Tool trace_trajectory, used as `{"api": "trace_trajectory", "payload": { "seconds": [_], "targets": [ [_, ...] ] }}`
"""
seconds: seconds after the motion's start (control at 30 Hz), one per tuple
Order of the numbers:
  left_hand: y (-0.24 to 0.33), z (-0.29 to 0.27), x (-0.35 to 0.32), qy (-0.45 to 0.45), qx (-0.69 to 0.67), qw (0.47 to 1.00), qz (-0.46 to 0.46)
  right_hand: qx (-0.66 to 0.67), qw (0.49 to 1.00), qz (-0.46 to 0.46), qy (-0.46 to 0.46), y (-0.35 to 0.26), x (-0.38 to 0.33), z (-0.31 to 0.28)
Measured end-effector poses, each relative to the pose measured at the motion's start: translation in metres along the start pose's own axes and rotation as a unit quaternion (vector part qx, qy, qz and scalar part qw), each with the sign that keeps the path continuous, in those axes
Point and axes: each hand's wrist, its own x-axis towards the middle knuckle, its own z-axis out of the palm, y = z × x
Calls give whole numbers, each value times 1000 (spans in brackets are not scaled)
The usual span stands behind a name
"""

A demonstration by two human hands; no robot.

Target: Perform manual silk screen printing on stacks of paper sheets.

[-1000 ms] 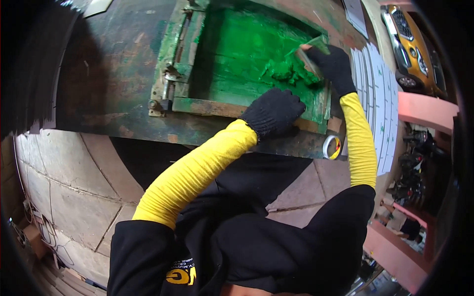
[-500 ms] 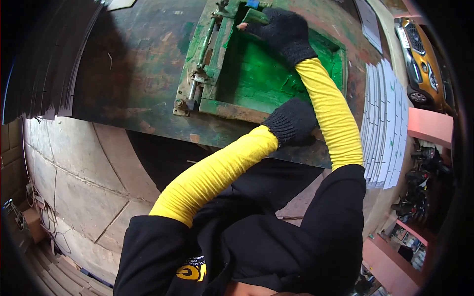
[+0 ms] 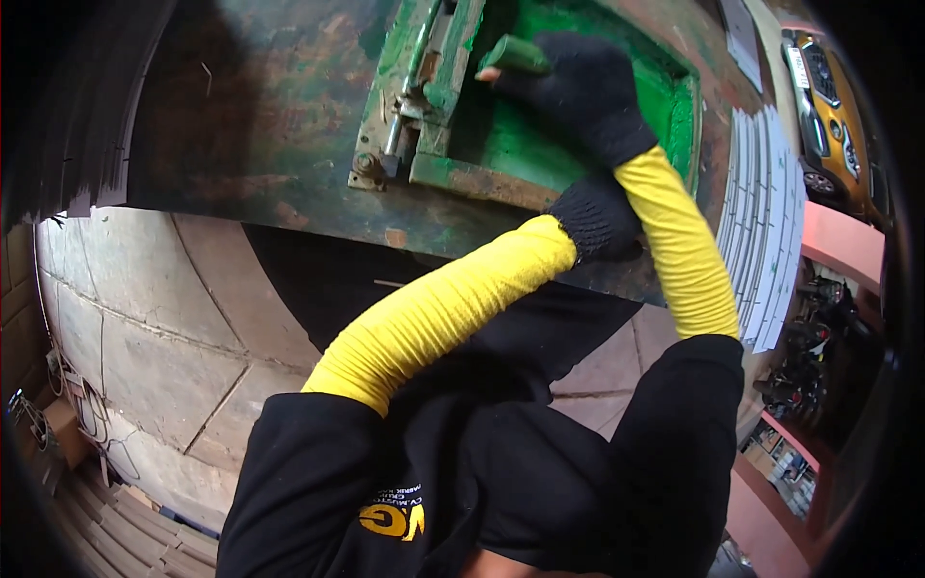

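A wooden screen-printing frame (image 3: 482, 183) smeared with green ink lies on the work table, joined on its left to a metal-rod hinge (image 3: 405, 106). Over its green mesh (image 3: 515, 130), my right hand (image 3: 588, 91), in a black glove with a bare thumb tip, is closed around an ink-stained squeegee (image 3: 517, 56). The squeegee's lower edge is hidden under the hand. At the frame's near edge rests my left hand (image 3: 597, 220), also gloved in black. Its fingers are out of sight behind the hand itself and the right forearm.
The table (image 3: 260, 144) is dark and paint-stained. Stacked white printed sheets (image 3: 752, 226) stand along the right, with dark sheets (image 3: 72, 116) at the far left. Beyond are an orange car (image 3: 836, 116), parked motorcycles (image 3: 805, 337) and a pink low wall (image 3: 843, 246).
My right hand has drawn the squeegee toward me across the mesh. The left hand stays by the near edge of the frame. The whole view has shifted slightly.
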Motion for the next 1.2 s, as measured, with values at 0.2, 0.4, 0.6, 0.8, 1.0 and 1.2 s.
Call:
{"api": "trace_trajectory", "payload": {
  "seconds": [0.2,0.4,0.6,0.8,1.0,1.2],
  "targets": [
    [27,-47,20,-285,30,955,-77,31,999,27,10,48,0,12],
    [32,-56,24,-257,66,963,-50,99,978,130,128,124,10,5],
    [30,-57,21,-236,72,968,-44,56,974,209,-63,154,51,17],
    [35,-47,25,-238,74,968,-30,50,981,173,-77,188,76,51],
    [33,-50,29,-254,74,964,-36,135,960,195,149,187,83,16],
    [39,-53,28,-242,108,964,29,97,900,218,364,254,-38,-60]
  ]
}}
